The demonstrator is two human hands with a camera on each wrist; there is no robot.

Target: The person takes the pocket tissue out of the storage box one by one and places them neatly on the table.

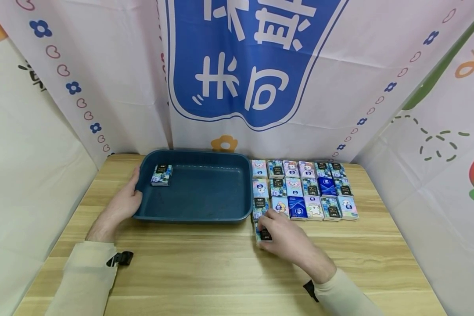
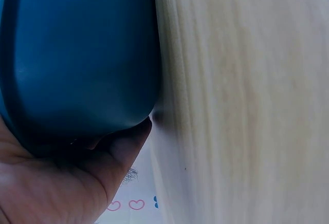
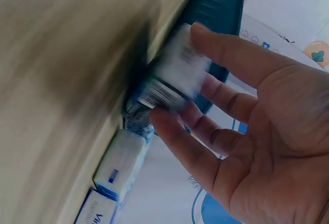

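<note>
My left hand (image 1: 120, 204) holds the left end of a dark teal tray (image 1: 193, 219). In the left wrist view, its fingers wrap the outer wall under the rim, close over the wooden table. One small tissue pack (image 1: 162, 175) with a black label lies in the tray's upper left corner. Just right of the tray, my right hand (image 1: 286, 239) pinches another tissue pack (image 3: 180, 67) between thumb and fingertips. That pack is tilted and blurred in the right wrist view, its barcode side showing. It sits at the near left end of the pack rows.
Several tissue packs (image 1: 294, 186) in blue, white and floral wrappers lie in three rows against the tray's right side. The wooden table (image 1: 205, 267) extends toward me. Printed cloth (image 1: 134, 109) hangs behind the table and on both sides.
</note>
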